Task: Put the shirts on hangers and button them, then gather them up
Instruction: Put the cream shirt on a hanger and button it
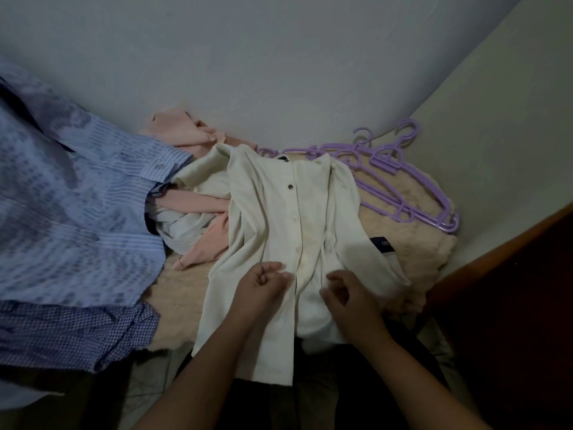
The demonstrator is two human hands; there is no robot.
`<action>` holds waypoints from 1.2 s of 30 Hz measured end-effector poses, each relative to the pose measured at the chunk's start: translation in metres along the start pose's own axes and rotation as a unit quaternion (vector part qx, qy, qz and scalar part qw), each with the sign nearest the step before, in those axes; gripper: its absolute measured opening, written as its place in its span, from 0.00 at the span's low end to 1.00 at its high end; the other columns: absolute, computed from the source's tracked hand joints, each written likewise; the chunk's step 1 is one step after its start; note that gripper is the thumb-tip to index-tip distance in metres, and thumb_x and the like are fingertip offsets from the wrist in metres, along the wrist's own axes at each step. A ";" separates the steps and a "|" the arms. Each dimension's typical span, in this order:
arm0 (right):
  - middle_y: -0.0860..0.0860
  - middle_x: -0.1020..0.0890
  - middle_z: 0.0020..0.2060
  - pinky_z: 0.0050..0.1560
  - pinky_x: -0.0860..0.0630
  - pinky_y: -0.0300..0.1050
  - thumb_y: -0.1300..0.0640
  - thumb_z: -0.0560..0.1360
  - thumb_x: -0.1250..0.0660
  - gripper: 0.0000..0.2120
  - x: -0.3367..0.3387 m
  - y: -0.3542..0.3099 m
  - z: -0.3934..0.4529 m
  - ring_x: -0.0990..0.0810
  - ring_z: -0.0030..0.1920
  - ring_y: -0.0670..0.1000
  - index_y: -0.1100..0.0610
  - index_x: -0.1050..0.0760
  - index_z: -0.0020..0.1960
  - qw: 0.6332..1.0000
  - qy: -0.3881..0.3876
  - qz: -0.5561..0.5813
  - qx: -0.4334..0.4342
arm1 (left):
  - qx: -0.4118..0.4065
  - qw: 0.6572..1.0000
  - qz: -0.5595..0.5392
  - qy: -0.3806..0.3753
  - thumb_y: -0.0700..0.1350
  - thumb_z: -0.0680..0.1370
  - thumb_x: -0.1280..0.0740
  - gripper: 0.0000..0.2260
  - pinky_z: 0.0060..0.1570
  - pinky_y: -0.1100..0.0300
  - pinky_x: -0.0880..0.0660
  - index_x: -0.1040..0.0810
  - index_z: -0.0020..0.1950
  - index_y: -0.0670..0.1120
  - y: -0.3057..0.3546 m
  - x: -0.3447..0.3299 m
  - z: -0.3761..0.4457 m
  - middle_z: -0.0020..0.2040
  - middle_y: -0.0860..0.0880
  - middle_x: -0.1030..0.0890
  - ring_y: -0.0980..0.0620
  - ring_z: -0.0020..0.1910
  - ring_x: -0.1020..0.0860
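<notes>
We are pinching the cream shirt's (279, 218) front edges, left hand (263, 282) and right hand (348, 294); purple hangers (403, 181) lying beyond.

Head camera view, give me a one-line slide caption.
Both hands work the cream shirt's button placket beside purple hangers.
</notes>
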State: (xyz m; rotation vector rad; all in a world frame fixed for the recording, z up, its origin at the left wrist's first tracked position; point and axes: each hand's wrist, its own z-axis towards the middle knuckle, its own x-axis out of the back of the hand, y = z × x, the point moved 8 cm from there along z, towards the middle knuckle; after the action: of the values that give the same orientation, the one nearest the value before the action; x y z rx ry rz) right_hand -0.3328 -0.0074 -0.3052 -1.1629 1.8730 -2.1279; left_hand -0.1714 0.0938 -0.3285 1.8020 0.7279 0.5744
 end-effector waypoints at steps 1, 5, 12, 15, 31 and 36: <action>0.43 0.23 0.39 0.40 0.30 0.27 0.58 0.74 0.31 0.10 0.005 -0.008 0.007 0.25 0.39 0.38 0.48 0.29 0.52 1.000 0.018 0.019 0.014 | -0.032 0.999 0.007 0.002 0.40 0.75 0.29 0.08 0.39 0.67 0.24 0.22 0.53 0.46 0.014 0.000 0.004 0.44 0.44 0.19 0.53 0.41 0.21; 0.43 0.22 0.45 0.46 0.30 0.29 0.60 0.74 0.32 0.12 0.014 -0.034 0.048 0.23 0.46 0.40 0.48 0.28 0.53 0.996 0.046 0.076 0.032 | -0.116 0.993 0.010 -0.014 0.39 0.75 0.30 0.09 0.37 0.67 0.25 0.24 0.52 0.49 0.069 -0.008 0.024 0.47 0.49 0.19 0.54 0.42 0.21; 0.47 0.24 0.52 0.48 0.31 0.28 0.61 0.75 0.33 0.14 0.016 -0.063 0.139 0.24 0.50 0.47 0.57 0.28 0.61 0.992 0.059 0.065 0.094 | -0.215 0.970 0.115 0.019 0.44 0.76 0.30 0.14 0.48 0.59 0.22 0.26 0.61 0.51 0.142 -0.013 0.087 0.58 0.55 0.22 0.55 0.47 0.21; 0.48 0.24 0.54 0.58 0.29 0.37 0.62 0.75 0.33 0.15 0.016 -0.075 0.185 0.25 0.57 0.47 0.59 0.27 0.61 0.989 0.072 0.045 0.125 | -0.265 0.943 0.198 0.027 0.43 0.76 0.31 0.15 0.55 0.61 0.27 0.27 0.61 0.52 0.169 -0.020 0.122 0.57 0.57 0.24 0.57 0.54 0.25; 0.52 0.21 0.54 0.57 0.27 0.53 0.30 0.69 0.49 0.36 -0.017 -0.022 0.196 0.22 0.54 0.56 0.53 0.32 0.67 0.989 0.072 -0.087 0.092 | -0.208 0.905 0.358 0.095 0.71 0.72 0.47 0.33 0.46 0.56 0.25 0.34 0.71 0.56 0.109 0.040 0.152 0.51 0.50 0.20 0.51 0.50 0.21; 0.45 0.22 0.55 0.54 0.29 0.44 0.29 0.69 0.49 0.36 -0.009 -0.023 0.153 0.23 0.54 0.47 0.51 0.31 0.66 0.990 0.068 -0.059 0.107 | -0.187 0.923 0.325 0.093 0.71 0.74 0.45 0.29 0.41 0.55 0.22 0.31 0.69 0.57 0.084 0.043 0.107 0.43 0.55 0.20 0.59 0.38 0.21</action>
State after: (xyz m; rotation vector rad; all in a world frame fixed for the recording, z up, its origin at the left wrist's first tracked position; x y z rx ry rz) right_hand -0.2292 -0.1225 -0.2950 -1.1357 1.6076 -2.4573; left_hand -0.0507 0.0332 -0.2826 1.6132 0.0972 1.2472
